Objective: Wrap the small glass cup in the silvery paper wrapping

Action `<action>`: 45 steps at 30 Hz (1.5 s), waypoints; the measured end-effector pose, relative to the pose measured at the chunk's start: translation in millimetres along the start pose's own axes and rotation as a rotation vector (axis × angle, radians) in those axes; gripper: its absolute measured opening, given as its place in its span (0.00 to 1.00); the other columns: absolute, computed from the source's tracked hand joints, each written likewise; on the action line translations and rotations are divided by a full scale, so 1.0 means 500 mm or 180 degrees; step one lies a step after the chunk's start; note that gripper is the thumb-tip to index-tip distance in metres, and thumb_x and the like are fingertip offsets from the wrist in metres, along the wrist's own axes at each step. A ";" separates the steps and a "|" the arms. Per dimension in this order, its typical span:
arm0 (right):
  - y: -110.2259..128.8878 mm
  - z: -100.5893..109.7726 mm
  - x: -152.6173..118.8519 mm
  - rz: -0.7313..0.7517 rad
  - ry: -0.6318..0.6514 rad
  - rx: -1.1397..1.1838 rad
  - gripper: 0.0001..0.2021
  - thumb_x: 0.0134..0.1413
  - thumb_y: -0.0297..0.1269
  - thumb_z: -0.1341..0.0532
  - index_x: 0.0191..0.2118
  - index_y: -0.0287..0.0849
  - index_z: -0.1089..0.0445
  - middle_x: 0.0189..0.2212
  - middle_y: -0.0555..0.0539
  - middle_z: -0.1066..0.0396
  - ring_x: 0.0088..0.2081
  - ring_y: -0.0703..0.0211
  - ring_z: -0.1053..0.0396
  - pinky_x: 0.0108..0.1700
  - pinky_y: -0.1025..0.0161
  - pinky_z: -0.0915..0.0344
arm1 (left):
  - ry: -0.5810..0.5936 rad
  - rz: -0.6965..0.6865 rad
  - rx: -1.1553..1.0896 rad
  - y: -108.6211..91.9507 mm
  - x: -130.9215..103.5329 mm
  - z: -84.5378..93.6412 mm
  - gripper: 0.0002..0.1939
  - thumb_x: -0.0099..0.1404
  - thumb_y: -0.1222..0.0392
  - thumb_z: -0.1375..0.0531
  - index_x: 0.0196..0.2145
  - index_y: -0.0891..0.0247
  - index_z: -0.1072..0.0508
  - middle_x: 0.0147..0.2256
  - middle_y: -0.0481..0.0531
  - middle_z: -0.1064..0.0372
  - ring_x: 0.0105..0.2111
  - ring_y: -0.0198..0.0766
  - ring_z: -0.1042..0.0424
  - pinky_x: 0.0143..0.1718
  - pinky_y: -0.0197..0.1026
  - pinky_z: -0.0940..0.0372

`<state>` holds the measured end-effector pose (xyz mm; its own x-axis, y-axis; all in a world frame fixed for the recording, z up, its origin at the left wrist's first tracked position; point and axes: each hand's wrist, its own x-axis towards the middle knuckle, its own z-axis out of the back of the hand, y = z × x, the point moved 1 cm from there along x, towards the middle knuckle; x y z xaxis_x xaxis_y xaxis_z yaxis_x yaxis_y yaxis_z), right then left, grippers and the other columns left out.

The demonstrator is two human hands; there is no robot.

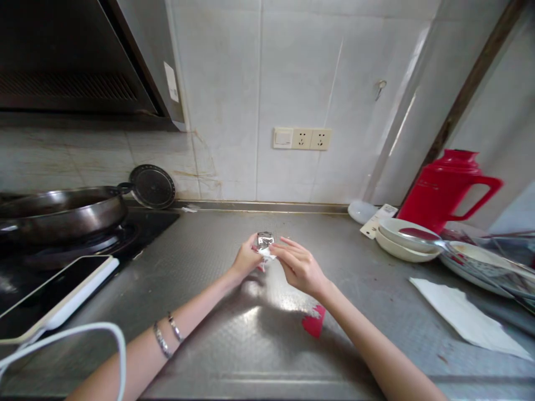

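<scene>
A small shiny silver foil packet [264,240] sits pinched between left hand [246,259] and right hand [297,267] above a textured steel counter [217,312].

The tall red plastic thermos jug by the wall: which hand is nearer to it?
Right. The right hand is mid-counter, on the side toward the tall red plastic thermos jug; the left hand lies just beyond it, farther away.

A small shiny foil packet [264,240], crumpled, held upright above the steel counter; white strip [266,254] below it.
</scene>
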<state>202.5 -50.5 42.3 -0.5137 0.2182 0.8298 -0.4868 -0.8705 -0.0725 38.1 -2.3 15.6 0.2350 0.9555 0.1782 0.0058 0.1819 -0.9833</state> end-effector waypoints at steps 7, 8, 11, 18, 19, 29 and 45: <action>-0.030 -0.004 -0.008 -0.0400 -0.0241 -0.0212 0.20 0.61 0.23 0.51 0.56 0.45 0.37 0.45 0.42 0.25 0.49 0.54 0.28 0.55 0.47 0.32 | 0.0121 -0.0041 0.0204 0.009 -0.005 -0.012 0.42 0.41 0.57 0.28 0.53 0.62 0.38 0.30 0.46 0.34 0.25 0.33 0.31 0.16 0.30 0.36; -0.030 -0.007 -0.010 -0.0416 -0.0186 -0.0188 0.20 0.61 0.23 0.51 0.56 0.45 0.37 0.45 0.42 0.25 0.49 0.54 0.27 0.55 0.47 0.31 | 0.0121 -0.0032 0.0198 0.009 -0.006 -0.014 0.42 0.41 0.56 0.28 0.53 0.62 0.38 0.30 0.46 0.34 0.25 0.33 0.32 0.16 0.30 0.36; -0.023 -0.018 -0.013 -0.0461 -0.0198 -0.0090 0.19 0.61 0.23 0.50 0.55 0.45 0.36 0.46 0.42 0.25 0.49 0.54 0.27 0.54 0.49 0.31 | 0.0058 -0.0076 0.0172 0.008 -0.006 -0.014 0.41 0.42 0.57 0.28 0.53 0.62 0.38 0.30 0.46 0.33 0.26 0.33 0.31 0.16 0.30 0.35; 0.002 -0.022 -0.009 -0.0210 -0.0114 0.0007 0.19 0.60 0.22 0.50 0.54 0.42 0.36 0.44 0.41 0.24 0.50 0.55 0.29 0.58 0.49 0.34 | -0.0233 0.0032 -0.0076 -0.006 0.003 0.004 0.31 0.48 0.59 0.32 0.50 0.63 0.35 0.30 0.47 0.31 0.25 0.34 0.31 0.17 0.32 0.33; 0.004 -0.021 -0.008 -0.0157 -0.0073 0.0038 0.19 0.60 0.22 0.50 0.54 0.42 0.36 0.44 0.41 0.24 0.50 0.55 0.28 0.58 0.49 0.35 | -0.0270 0.0028 -0.0081 -0.006 0.004 0.006 0.31 0.48 0.59 0.33 0.50 0.63 0.35 0.29 0.47 0.32 0.24 0.33 0.32 0.17 0.33 0.33; -0.038 -0.024 -0.016 -0.2177 -0.0850 0.0509 0.13 0.62 0.40 0.47 0.39 0.42 0.26 0.32 0.47 0.23 0.34 0.58 0.25 0.36 0.66 0.30 | 0.0069 -0.0433 0.0420 0.003 -0.016 -0.013 0.42 0.40 0.58 0.27 0.53 0.61 0.36 0.34 0.49 0.33 0.28 0.34 0.31 0.24 0.35 0.32; -0.018 -0.042 -0.005 -0.2825 -0.0428 0.2969 0.20 0.53 0.45 0.37 0.51 0.46 0.34 0.52 0.44 0.31 0.52 0.52 0.30 0.53 0.56 0.33 | 0.0251 -0.0459 0.0077 -0.013 -0.028 -0.025 0.41 0.45 0.54 0.29 0.55 0.61 0.41 0.37 0.52 0.31 0.32 0.39 0.29 0.21 0.34 0.33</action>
<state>193.6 -33.9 29.3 -0.1697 0.8778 0.4480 0.0788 -0.4410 0.8940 47.1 -19.8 18.8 0.3090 0.8981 0.3129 0.0217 0.3223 -0.9464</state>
